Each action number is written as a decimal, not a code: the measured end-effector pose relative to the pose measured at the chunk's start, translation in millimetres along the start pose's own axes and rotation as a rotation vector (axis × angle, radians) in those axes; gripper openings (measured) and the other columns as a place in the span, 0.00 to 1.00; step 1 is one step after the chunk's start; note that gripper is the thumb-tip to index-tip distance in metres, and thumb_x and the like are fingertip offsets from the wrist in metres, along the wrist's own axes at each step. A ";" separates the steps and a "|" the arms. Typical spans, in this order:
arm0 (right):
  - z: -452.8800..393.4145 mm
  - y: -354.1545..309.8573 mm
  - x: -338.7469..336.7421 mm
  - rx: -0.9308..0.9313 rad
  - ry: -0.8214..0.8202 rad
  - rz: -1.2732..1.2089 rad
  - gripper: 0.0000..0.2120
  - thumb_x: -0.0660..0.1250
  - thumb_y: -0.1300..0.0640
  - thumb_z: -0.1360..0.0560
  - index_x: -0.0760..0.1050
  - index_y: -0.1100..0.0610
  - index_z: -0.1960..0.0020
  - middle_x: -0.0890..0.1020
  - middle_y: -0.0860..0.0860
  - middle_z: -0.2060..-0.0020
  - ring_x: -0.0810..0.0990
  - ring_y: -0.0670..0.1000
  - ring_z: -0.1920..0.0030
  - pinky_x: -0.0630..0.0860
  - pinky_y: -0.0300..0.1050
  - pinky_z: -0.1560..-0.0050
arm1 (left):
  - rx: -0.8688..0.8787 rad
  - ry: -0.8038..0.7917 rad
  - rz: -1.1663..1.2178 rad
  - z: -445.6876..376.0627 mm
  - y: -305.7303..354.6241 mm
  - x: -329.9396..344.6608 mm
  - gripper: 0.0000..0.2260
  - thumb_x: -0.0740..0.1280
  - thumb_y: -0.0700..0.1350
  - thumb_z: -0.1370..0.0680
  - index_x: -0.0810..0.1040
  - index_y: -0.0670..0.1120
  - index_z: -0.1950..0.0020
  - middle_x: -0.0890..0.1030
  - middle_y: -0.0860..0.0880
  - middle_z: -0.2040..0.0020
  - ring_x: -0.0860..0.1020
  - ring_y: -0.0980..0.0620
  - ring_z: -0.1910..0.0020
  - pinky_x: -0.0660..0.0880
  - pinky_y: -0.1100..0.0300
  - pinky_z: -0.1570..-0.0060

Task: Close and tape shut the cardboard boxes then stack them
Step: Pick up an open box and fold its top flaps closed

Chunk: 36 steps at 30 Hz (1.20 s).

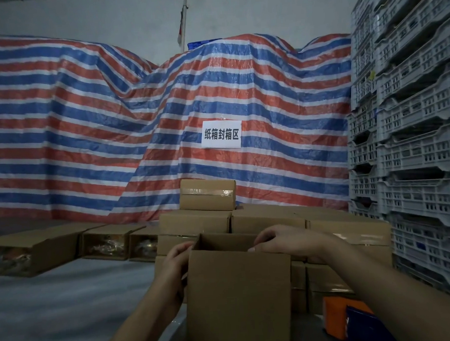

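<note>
both hands grip an open brown cardboard box [239, 296] just before the stack of taped brown boxes [269, 220]: left hand [175, 263] curls round its left edge, right hand [283, 239] pinches its top rim.

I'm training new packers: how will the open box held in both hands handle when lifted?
The open box is plain corrugated card, so probably light and fairly stiff. With its top unsealed, the walls may flex where the left hand and right hand grip. Its matte surface likely won't slip.

A striped tarp [136, 117] drapes below a grey wall [103, 14], grey crates [412, 106] stacked beside.
</note>
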State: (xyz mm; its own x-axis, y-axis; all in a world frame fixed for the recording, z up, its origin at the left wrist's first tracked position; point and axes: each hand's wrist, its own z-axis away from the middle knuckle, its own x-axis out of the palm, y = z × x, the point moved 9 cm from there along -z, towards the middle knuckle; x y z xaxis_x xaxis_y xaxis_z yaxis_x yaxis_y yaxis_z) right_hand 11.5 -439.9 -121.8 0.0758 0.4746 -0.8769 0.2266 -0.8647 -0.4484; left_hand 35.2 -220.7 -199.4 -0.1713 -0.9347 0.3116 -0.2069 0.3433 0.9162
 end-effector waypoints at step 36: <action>27.0 52.9 8.9 0.094 0.463 -0.905 0.12 0.60 0.52 0.17 0.82 0.52 0.44 0.84 0.55 0.45 0.81 0.56 0.46 0.76 0.49 0.53 | -0.028 -0.145 -0.227 -14.1 -14.8 1.8 0.13 0.60 0.51 0.19 0.80 0.48 0.41 0.84 0.40 0.49 0.81 0.38 0.45 0.75 0.42 0.40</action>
State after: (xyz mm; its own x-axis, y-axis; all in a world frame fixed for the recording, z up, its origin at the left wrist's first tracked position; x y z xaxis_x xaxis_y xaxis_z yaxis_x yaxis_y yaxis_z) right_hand -2.0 -485.9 -158.0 0.2865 0.9563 -0.0582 0.3092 -0.1497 -0.9392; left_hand 51.5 -228.8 -208.9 -0.2600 -0.9638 0.0597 -0.2292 0.1217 0.9657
